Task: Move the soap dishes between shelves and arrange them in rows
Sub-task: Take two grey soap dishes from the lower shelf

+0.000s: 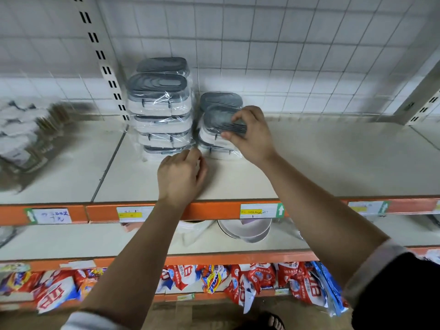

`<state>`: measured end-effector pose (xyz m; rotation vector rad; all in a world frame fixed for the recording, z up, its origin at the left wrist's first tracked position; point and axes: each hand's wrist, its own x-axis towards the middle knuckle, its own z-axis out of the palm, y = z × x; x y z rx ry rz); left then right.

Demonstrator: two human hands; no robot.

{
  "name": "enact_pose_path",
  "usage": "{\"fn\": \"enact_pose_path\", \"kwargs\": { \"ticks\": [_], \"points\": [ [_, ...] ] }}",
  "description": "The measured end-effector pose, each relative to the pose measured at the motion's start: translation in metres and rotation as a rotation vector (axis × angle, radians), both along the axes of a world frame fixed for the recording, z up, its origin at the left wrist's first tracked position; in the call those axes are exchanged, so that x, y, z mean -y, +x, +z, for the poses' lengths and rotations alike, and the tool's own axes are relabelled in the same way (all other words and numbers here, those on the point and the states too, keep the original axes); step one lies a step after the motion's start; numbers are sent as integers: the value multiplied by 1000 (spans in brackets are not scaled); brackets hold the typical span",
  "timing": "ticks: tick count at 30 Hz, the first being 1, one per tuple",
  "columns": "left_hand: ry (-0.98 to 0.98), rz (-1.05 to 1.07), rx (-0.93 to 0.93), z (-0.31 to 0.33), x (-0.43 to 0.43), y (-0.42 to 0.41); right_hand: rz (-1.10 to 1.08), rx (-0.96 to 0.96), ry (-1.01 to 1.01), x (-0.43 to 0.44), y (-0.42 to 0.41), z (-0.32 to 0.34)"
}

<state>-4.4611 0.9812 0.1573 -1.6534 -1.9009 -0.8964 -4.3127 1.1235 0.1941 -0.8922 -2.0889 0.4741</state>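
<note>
Plastic-wrapped soap dishes with grey slatted lids and white bases stand stacked on the cream top shelf [309, 163]. A tall stack [162, 115] stands at the left with another behind it. To its right is a short stack [214, 139] with a further dish [220, 100] behind. My right hand [250, 134] grips the top dish of the short stack, thumb at its front and fingers over the lid. My left hand [181, 175] rests curled on the shelf at the foot of the stacks; whether it pinches the wrapping is unclear.
Packed brushes [31, 136] lie at the shelf's far left. A slotted upright [104, 63] rises behind the stacks. The orange shelf edge [214, 210] carries price tags. White bowls [245, 231] sit on the shelf below, and detergent bags [257, 279] fill the lowest one.
</note>
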Motion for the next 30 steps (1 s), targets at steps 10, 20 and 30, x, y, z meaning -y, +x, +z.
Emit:
{"fn": "enact_pose_path", "kwargs": {
  "ticks": [10, 20, 30],
  "points": [
    [-10, -5, 26, -2, -2, -2, -142, 184, 184, 4, -23, -4],
    [87, -100, 84, 1, -3, 42, -180, -6, 30, 38, 61, -5],
    [13, -477, 84, 7, -32, 215, -475, 45, 50, 71, 241, -23]
  ]
}}
